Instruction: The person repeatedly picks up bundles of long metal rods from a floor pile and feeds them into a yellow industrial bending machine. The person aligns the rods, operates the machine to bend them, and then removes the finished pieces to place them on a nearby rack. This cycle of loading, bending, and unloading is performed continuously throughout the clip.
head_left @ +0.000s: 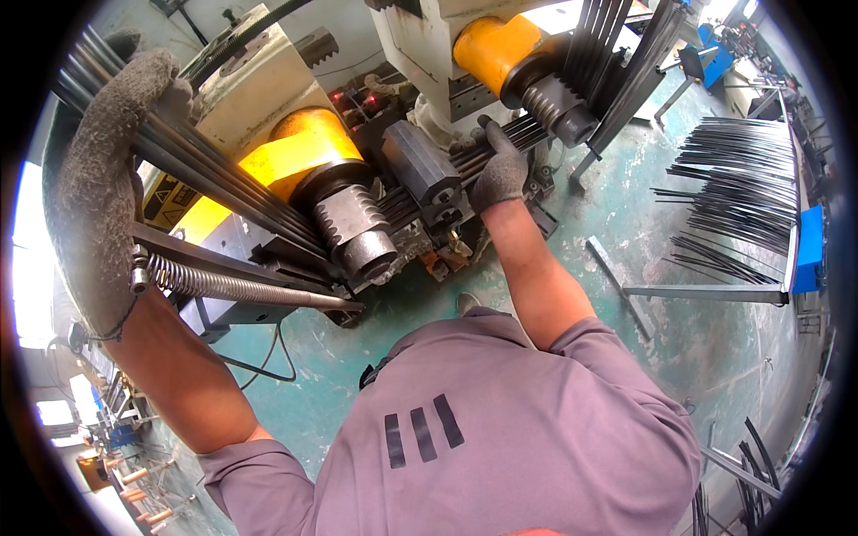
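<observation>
A bundle of long dark metal rods (228,183) slants from the upper left down to the machine's middle. My left hand (105,147), in a fuzzy grey work glove, is closed round the bundle near its left end. My right hand (502,177), in a grey glove too, grips rods (529,136) at the centre, its thumb raised along them; some fingers are hidden. Between the hands the rods run past a ridged metal roller (350,223), a dark block (420,161) and a second ridged roller (556,107).
Yellow housings (304,152) carry the rollers. A coil spring on a bar (223,284) juts out below my left hand. More rods lie on a rack (733,183) at the right. A metal floor frame (706,293) and a hanging cable (284,353) stand nearby.
</observation>
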`<state>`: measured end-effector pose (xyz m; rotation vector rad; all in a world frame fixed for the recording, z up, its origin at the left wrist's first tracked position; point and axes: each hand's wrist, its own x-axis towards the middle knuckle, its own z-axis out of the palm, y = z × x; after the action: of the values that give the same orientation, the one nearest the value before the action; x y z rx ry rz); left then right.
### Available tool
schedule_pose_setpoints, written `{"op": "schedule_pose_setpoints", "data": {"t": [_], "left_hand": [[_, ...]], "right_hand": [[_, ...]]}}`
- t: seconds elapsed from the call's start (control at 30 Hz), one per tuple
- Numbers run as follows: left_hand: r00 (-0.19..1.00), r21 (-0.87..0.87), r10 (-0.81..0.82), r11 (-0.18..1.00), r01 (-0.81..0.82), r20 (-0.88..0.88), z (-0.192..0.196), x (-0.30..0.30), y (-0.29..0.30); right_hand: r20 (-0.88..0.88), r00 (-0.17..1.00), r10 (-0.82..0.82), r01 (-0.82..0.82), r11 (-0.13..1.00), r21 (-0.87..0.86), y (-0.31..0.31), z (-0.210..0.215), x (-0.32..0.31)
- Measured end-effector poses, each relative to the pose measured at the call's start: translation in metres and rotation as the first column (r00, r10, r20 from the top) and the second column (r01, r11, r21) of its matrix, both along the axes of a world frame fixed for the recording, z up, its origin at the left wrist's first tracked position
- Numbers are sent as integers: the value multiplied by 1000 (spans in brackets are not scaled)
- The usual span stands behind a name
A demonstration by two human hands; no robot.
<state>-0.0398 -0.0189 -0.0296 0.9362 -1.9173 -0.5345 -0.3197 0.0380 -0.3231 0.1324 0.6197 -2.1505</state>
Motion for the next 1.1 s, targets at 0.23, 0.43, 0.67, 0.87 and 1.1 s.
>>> {"op": "schedule_pose_setpoints", "data": {"t": [0.23, 0.43, 0.67, 0.87, 1.1], "left_hand": [[999, 17, -45, 999, 45, 21, 1, 19, -7], [998, 9, 49, 999, -49, -40, 16, 21, 7], [970, -24, 205, 979, -203, 134, 21, 24, 16], [997, -10, 45, 999, -46, -61, 23, -9, 42], [992, 38, 126, 991, -125, -1, 17, 10, 31]], "right_hand": [[4, 1000, 2, -2, 1000, -9, -1, 0, 1], [-32, 999, 29, -27, 997, 76, 3, -6, 0], [-114, 991, 65, -47, 988, 150, 8, -29, 2], [-106, 992, 65, -51, 991, 125, 10, -29, -2], [-69, 995, 71, -62, 990, 130, 3, -46, -9]]}}
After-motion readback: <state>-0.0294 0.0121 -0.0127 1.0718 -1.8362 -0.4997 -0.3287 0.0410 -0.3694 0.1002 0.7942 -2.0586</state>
